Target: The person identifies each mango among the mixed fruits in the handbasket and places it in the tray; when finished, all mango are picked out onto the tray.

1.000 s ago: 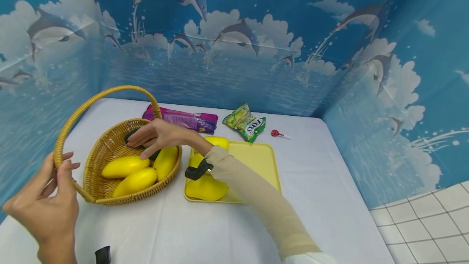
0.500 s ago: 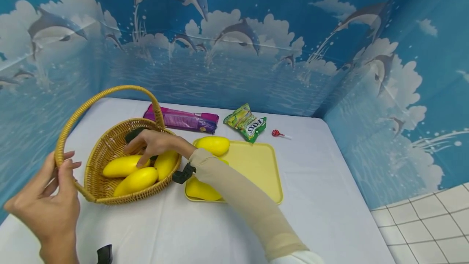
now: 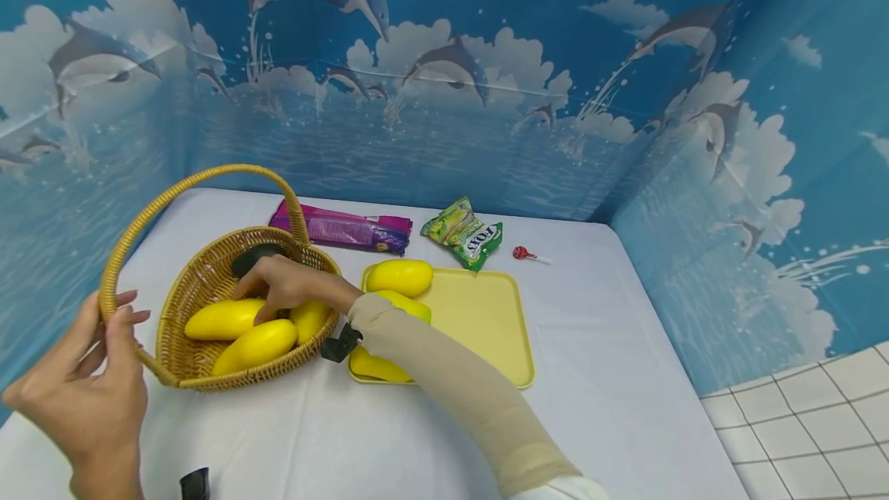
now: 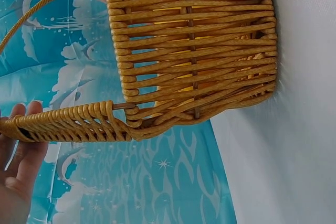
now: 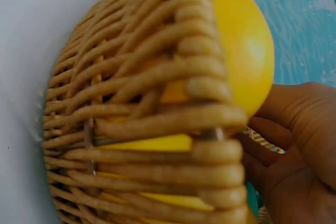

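At the left, my left hand (image 3: 86, 384) pinches the side of the tall handle (image 3: 114, 272) of a wicker basket (image 3: 170, 338). In the left wrist view the same hand (image 4: 23, 171) has its fingers round the wrapped handle. My right hand (image 3: 288, 288) reaches down into the basket, its curled fingers and thumb on the near end of a yellow mango (image 3: 218, 321). Two more mangoes, a front one (image 3: 257, 346) and a right one (image 3: 309, 319), lie beside it. A dark green rounded fruit (image 3: 255, 255) sits behind the hand, partly hidden.
A yellow tray (image 3: 479, 322) right of the basket bears several mangoes (image 3: 399, 278) on its left side, partly behind my right sleeve (image 3: 444, 365). Along the back lie a purple packet (image 3: 347, 230), a green FOX'S bag (image 3: 464, 234) and a red lollipop (image 3: 522, 253).
My right hand has lowered deeper into the basket and closed its fingers on the left mango, which has shifted slightly left. The left hand stays on the handle.
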The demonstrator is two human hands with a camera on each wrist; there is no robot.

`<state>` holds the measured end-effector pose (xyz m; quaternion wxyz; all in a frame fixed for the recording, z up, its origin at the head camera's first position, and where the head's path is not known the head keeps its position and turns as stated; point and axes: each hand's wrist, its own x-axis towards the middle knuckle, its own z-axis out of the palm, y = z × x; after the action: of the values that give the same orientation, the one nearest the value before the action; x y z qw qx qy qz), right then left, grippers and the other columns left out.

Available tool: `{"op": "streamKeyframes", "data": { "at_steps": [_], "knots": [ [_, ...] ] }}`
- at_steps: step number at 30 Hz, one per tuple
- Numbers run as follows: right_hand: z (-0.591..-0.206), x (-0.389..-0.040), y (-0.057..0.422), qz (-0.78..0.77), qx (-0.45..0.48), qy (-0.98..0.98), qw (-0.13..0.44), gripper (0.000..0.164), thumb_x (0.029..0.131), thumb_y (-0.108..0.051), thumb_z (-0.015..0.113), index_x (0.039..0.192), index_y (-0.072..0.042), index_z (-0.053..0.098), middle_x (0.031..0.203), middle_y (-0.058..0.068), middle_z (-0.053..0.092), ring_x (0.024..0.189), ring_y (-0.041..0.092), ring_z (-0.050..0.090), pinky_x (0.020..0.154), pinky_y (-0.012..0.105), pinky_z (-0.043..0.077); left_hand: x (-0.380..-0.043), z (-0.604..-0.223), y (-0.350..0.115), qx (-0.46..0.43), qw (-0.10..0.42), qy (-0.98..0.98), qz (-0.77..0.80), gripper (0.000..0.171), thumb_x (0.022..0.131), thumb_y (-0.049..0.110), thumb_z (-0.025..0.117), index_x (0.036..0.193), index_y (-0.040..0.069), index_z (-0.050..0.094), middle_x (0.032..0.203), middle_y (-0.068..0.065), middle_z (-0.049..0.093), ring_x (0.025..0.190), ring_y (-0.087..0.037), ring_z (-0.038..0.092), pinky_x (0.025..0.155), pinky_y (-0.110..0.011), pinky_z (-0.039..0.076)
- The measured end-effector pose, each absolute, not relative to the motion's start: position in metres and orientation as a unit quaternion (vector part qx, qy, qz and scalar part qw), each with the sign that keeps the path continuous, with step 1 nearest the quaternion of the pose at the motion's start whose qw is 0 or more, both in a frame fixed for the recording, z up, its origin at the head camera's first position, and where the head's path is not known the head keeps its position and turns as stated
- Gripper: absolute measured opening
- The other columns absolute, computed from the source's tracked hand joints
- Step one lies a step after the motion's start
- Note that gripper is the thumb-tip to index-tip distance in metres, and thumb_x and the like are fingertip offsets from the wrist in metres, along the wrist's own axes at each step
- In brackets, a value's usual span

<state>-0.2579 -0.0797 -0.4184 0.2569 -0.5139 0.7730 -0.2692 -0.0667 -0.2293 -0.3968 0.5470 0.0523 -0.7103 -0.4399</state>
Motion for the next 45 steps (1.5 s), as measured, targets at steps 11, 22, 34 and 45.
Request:
{"op": "streamKeyframes", "data": {
  "at_steps": [11,22,34,45],
  "knots": [
    [-0.410,-0.253,-0.076,-0.251,-0.531,0.778,0.222,0.050,0.096,-0.009,0.083,0.143,-0.003,0.068,0.147,0.009,0.068,0.131,0.016,0.066,0.102,0.009,0.053,-0.066,-0.399,-0.230,0.073,0.532,-0.729,-0.424,0.031,0.101,0.006,0.074,0.131,0.016,0.078,0.118,-0.018,0.079,0.091,0.013,0.071,0.085,-0.005,0.056],
    [-0.384,-0.253,-0.052,-0.274,-0.549,0.762,0.205,0.054,0.095,-0.008,0.083,0.145,0.000,0.066,0.146,0.011,0.068,0.132,0.017,0.065,0.108,0.013,0.051,-0.065,-0.400,-0.230,0.099,0.514,-0.751,-0.402,0.033,0.104,0.009,0.072,0.135,0.019,0.075,0.120,-0.014,0.079,0.092,0.017,0.067,0.085,-0.003,0.054],
    [-0.370,-0.243,0.026,-0.361,-0.525,0.749,0.180,0.057,0.094,-0.003,0.082,0.148,-0.001,0.064,0.151,0.013,0.065,0.140,0.020,0.060,0.109,0.025,0.058,-0.064,-0.398,-0.226,0.108,0.510,-0.754,-0.399,0.031,0.104,0.008,0.070,0.133,0.016,0.077,0.119,-0.014,0.079,0.093,0.018,0.067,0.088,-0.005,0.056],
    [-0.358,-0.228,0.126,-0.439,-0.483,0.748,0.120,0.054,0.093,-0.001,0.083,0.145,0.002,0.066,0.151,0.017,0.064,0.138,0.023,0.063,0.106,0.034,0.062,-0.057,-0.400,-0.230,0.086,0.487,-0.778,-0.387,0.033,0.108,0.019,0.064,0.141,0.017,0.071,0.129,-0.008,0.077,0.101,0.016,0.068,0.091,-0.007,0.057]
  ]
}}
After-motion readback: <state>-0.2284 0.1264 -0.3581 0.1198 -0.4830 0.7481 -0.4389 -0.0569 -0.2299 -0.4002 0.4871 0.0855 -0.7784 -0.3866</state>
